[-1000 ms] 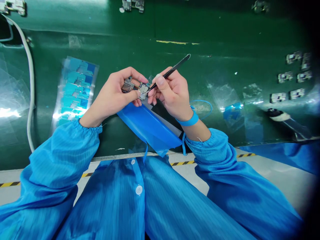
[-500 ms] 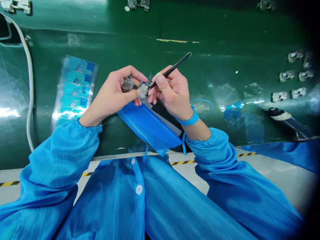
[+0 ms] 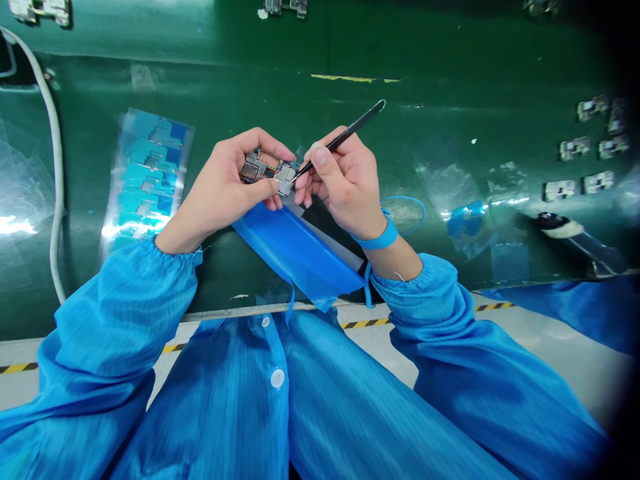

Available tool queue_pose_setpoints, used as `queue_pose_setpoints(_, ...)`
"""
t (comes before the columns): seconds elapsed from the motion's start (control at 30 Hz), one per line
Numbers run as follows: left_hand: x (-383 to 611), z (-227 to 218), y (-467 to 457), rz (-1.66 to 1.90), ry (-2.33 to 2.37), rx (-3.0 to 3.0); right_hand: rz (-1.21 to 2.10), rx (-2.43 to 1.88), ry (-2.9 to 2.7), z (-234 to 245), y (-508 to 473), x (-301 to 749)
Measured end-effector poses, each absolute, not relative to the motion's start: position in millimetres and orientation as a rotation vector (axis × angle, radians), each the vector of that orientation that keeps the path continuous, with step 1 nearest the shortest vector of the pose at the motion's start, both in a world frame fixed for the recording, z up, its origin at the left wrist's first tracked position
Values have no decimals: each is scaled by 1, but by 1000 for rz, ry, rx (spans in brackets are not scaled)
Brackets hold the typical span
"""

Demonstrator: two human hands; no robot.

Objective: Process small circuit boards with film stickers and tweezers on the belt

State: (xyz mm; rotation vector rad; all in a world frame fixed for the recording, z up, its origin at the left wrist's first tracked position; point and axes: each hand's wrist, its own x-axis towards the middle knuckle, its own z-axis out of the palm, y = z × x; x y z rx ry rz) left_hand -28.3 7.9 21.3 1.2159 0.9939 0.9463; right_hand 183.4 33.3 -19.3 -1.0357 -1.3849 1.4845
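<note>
Head view, looking down over the green bench: I can see both hands together near the middle, busy with one small metal-and-circuit part. Left hand has the part pinched between thumb and fingers, raised over the near half of the bench. Right hand grips a slim black tool, which looks like tweezers, slanting with its upper end to the far right and its tip at the part's right end; whether the tip actually touches, I can't tell from here. A blue band circles the right wrist. Just on the near side of the hands lies a blue sheet, slanting toward the near edge. To the left rests a clear sheet of blue film pieces, and beyond it a pale cable curves down. Well apart on the right sit six similar metal parts, with a dark, white-banded object nearer the edge.
</note>
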Motion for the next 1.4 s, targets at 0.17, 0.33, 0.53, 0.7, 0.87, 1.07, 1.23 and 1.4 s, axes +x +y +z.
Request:
queue_pose_setpoints(0.17,-28,23,7,946,996,1218,1485,-1045,-1390,-20,34,184)
queue_pose_setpoints(0.33,-28,24,7,927,1009,1237,1500,-979,-1375,-16,34,183)
queue_pose_setpoints(0.53,-28,22,7,930,1013,1255,1476,-1001,-1377,-16,33,182)
queue_pose_setpoints(0.7,-29,19,8,956,1017,1213,1409,-1021,-1354,-18,37,185)
queue_pose_setpoints(0.87,-29,19,9,987,1001,1167,1324,-1016,-1350,-11,36,185)
queue_pose_setpoints(1.07,-30,17,10,1002,1004,1219,1267,-1072,-1393,-10,34,185)
queue_pose_setpoints(1.23,-31,16,10,1066,1024,1242,1197,-1085,-1345,-12,34,187)
queue_pose_setpoints(1.4,-29,21,9,1068,1019,1160,1008,-917,-1264,-13,39,186)
